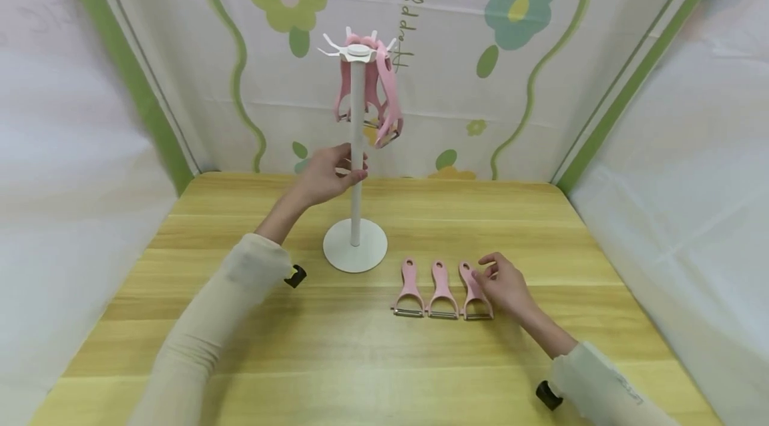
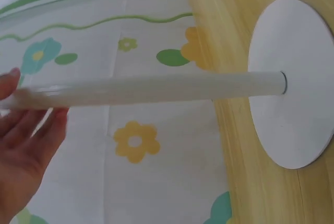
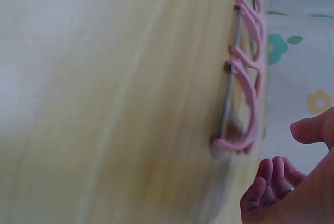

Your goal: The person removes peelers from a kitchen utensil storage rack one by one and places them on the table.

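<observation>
A white stand [image 1: 356,209] with a round base [image 1: 339,254] and a ring of hooks [image 1: 336,52] at its top stands upright on the table. My left hand [image 1: 324,175] holds its pole about halfway up, thumb on one side and fingers on the other, as the left wrist view [image 2: 23,166] also shows. Pink peelers [image 1: 390,89] hang from the hooks, partly overlapping. Three more pink peelers lie in a row: left [image 1: 409,277], middle [image 1: 440,279] and right [image 1: 472,286]. Over the right peeler's handle, my right hand [image 1: 504,286] has its fingers loosely bent and thumb apart, gripping nothing.
The wooden table [image 1: 288,359] ends at a white cloth backdrop [image 1: 432,105] with printed flowers. White cloth walls stand on both sides. Black wrist straps show below the sleeves [image 1: 207,339].
</observation>
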The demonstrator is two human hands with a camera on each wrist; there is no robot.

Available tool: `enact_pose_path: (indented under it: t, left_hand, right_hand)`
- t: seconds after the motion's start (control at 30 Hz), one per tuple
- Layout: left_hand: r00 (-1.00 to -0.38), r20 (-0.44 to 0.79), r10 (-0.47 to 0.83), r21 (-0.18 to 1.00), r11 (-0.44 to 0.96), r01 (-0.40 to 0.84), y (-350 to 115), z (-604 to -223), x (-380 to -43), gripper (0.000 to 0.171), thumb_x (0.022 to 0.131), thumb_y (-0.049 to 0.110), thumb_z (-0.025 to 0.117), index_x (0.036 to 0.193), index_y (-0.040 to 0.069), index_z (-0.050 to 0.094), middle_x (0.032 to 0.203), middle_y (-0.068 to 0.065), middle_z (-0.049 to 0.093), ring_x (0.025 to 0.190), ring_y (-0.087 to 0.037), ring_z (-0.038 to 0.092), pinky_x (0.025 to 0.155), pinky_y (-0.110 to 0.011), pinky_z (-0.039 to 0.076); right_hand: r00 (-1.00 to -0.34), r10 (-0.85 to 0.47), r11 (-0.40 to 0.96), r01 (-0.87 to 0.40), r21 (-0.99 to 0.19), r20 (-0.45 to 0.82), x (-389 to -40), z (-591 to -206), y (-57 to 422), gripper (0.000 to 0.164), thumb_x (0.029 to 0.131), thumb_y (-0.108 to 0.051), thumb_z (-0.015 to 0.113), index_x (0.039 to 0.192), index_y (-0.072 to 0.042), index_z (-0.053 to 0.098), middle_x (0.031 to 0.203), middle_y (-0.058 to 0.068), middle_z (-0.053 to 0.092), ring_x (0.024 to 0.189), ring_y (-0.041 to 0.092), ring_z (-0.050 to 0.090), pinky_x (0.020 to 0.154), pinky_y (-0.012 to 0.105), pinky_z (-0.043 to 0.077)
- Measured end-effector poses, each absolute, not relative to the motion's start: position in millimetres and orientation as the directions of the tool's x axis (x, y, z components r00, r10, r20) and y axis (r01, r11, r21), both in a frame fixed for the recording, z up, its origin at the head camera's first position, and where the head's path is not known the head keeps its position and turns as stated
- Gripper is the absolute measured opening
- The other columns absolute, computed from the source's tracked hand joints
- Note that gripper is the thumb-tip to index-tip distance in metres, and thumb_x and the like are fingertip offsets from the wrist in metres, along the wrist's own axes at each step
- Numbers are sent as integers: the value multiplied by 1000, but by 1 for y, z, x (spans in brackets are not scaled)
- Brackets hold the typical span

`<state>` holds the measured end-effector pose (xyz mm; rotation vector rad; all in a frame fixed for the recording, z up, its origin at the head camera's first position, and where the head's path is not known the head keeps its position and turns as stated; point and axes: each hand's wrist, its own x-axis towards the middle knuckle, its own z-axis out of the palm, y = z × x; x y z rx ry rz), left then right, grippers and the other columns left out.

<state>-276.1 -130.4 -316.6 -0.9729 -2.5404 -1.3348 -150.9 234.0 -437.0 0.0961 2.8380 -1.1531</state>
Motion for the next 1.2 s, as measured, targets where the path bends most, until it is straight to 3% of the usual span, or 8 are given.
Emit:
enact_pose_path:
  t: [0.23, 0.47, 0.77, 1.0, 1.2]
  left_hand:
    - [-782, 532, 325, 593, 517, 618, -117, -321, -260, 28, 84, 26, 70, 93, 1, 59, 83, -11, 67, 71, -22, 70, 62, -30, 57]
    - [-823, 524, 220, 587, 606, 536, -107, -321, -253, 29, 82, 23, 72, 90, -1, 58, 81, -12, 66, 67, -21, 70, 56, -28, 56]
    - [-817, 547, 182, 554, 653, 516, -103, -317, -250, 20, 84, 15, 69, 83, -3, 60, 67, -12, 62, 60, -21, 63, 51, -30, 51]
    - [-837, 513, 192, 587, 633, 505, -105, -316, -253, 17, 83, 10, 70, 83, -4, 60, 69, -14, 64, 62, -23, 64, 53, -32, 52]
    - [-854, 476, 210, 618, 611, 495, -108, -314, -257, 11, 82, 4, 69, 85, -3, 62, 76, -14, 67, 67, -22, 67, 60, -34, 56]
  right_hand:
    - [-1000, 10, 722, 2, -692, 8, -156, -414, 233, 31, 91, -20, 59, 115, -1, 53, 86, 10, 57, 72, 17, 54, 55, 25, 45]
    - [-996, -10, 667, -72, -742, 88, -165, -395, 228, 27, 92, -23, 58, 110, -2, 55, 82, 10, 56, 68, 18, 50, 55, 26, 42]
    - [-995, -34, 580, -99, -809, 98, -169, -381, 213, 28, 93, -27, 58, 109, -4, 55, 83, 12, 54, 65, 16, 48, 51, 25, 41]
    - [-991, -44, 551, -128, -825, 125, -172, -376, 199, 24, 92, -25, 58, 107, -6, 56, 83, 8, 54, 72, 18, 51, 58, 25, 43]
    - [-976, -76, 496, -214, -841, 203, -178, -349, 181, 28, 92, -25, 59, 109, -3, 55, 88, 10, 56, 76, 19, 51, 62, 24, 44]
